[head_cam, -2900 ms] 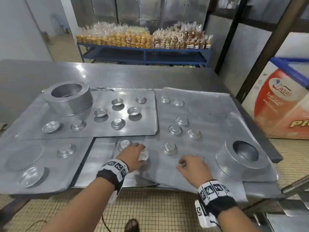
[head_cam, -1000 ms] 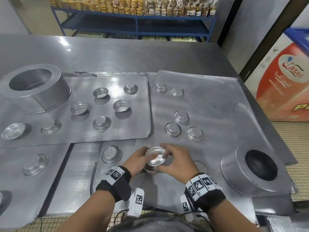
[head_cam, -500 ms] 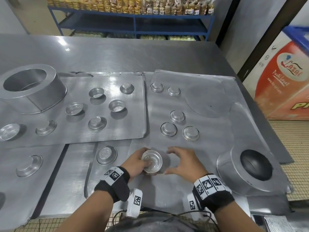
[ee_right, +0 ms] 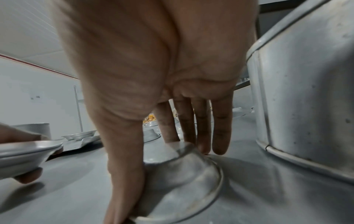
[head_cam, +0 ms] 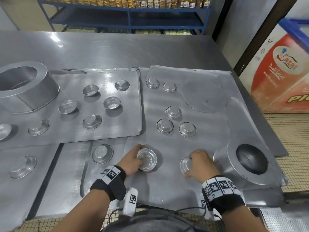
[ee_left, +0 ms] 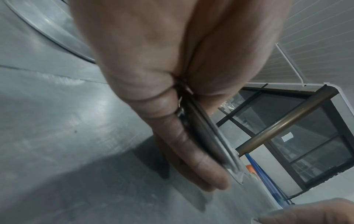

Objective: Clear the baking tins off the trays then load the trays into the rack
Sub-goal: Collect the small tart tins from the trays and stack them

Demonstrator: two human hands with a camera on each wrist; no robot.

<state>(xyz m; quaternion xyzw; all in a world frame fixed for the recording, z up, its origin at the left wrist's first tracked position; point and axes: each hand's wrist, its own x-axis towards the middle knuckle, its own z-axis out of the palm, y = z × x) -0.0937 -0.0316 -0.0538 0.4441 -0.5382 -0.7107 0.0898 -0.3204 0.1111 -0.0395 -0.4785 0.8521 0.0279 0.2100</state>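
My left hand (head_cam: 134,160) grips a small stack of shallow round tins (head_cam: 147,159) just above the front right tray (head_cam: 167,185). The left wrist view shows the fingers (ee_left: 184,145) curled under the stack's rim (ee_left: 216,145). My right hand (head_cam: 199,163) is set over an upside-down small tin (head_cam: 184,164) on the same tray. Its thumb lies on the near side and its fingers on the far side of that tin (ee_right: 182,174). Several more small tins lie on this tray (head_cam: 173,112) and on the rear left tray (head_cam: 111,102).
A large round tin (head_cam: 247,166) stands close to the right of my right hand, near the table's corner. Another large tin (head_cam: 25,87) sits far left. A flat metal disc (head_cam: 203,96) lies on the right tray. A blue shelf with packed goods (head_cam: 128,15) stands behind the table.
My right hand has left the stack and moved right onto the upside-down tin. The left hand keeps the stack, almost in the same place.
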